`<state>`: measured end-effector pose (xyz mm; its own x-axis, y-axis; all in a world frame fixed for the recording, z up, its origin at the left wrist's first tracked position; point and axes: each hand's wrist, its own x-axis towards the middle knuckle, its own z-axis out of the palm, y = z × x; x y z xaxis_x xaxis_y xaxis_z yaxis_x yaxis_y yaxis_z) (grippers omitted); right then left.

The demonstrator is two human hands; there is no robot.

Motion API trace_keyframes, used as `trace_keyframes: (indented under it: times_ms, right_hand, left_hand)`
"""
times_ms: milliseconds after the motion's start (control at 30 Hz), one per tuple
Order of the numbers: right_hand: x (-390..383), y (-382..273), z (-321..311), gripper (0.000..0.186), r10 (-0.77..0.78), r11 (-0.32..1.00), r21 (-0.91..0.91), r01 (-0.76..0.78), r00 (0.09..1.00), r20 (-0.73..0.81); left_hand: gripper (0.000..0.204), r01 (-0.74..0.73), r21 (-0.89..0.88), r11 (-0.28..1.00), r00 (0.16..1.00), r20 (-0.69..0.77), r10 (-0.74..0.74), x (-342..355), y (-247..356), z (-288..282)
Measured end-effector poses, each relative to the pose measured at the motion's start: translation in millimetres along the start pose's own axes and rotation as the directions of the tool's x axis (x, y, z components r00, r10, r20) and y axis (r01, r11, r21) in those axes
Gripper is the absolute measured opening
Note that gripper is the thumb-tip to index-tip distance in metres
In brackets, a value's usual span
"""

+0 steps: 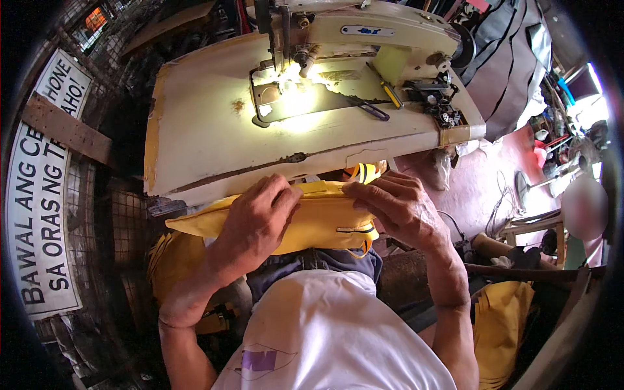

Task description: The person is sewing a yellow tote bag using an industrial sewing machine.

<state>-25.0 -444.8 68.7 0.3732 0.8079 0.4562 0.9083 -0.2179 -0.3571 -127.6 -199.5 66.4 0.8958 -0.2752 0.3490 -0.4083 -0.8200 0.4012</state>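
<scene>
My left hand (260,218) grips the upper edge of a yellow fabric piece (318,221) with black-striped straps, held over my lap against the front of the sewing table. My right hand (393,205) pinches the same edge farther right. Above them stands a cream sewing machine (416,32), its lamp glaring on the needle plate. A dark-handled tool (374,110) and a yellow screwdriver (391,91) lie right of the plate.
The cream table (195,123) has worn edges. A white printed sign (49,227) on wire mesh stands at the left. Grey covers (504,65) hang behind the machine. Clutter (552,156) covers the pink floor at right, and more yellow fabric (504,325) lies beside me.
</scene>
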Motion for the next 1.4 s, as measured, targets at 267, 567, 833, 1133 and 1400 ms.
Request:
trace_keyframes:
  times_ms: [267, 567, 833, 1133, 1400]
  right_hand:
    - [5, -1, -4, 0.022, 0.008, 1.0, 0.027, -0.008, 1.0, -0.002]
    - [20, -17, 19, 0.021, 0.067, 0.998, 0.014, -0.067, 0.996, -0.064]
    - [24, -1, 14, 0.017, -0.079, 0.996, -0.037, 0.077, 0.995, -0.053]
    - [53, -36, 34, 0.027, -0.219, 0.976, 0.006, 0.219, 0.975, 0.041]
    - [49, -40, 23, 0.025, -0.256, 0.961, -0.098, 0.259, 0.966, 0.035]
  left_hand:
    - [0.023, 0.026, -0.03, 0.999, 0.999, 0.04, -0.025, 11, -4, -8]
    - [0.02, -0.111, 0.155, 0.982, 0.994, 0.0, 0.112, 20, 6, -4]
    - [0.023, 0.003, 0.227, 0.974, 0.998, -0.064, 0.012, -15, -27, -37]
    - [0.022, -0.319, 0.292, 0.902, 0.947, 0.073, 0.311, -6, -8, -52]
    - [0.041, -0.143, 0.556, 0.819, 0.96, -0.124, 0.252, -50, -46, -80]
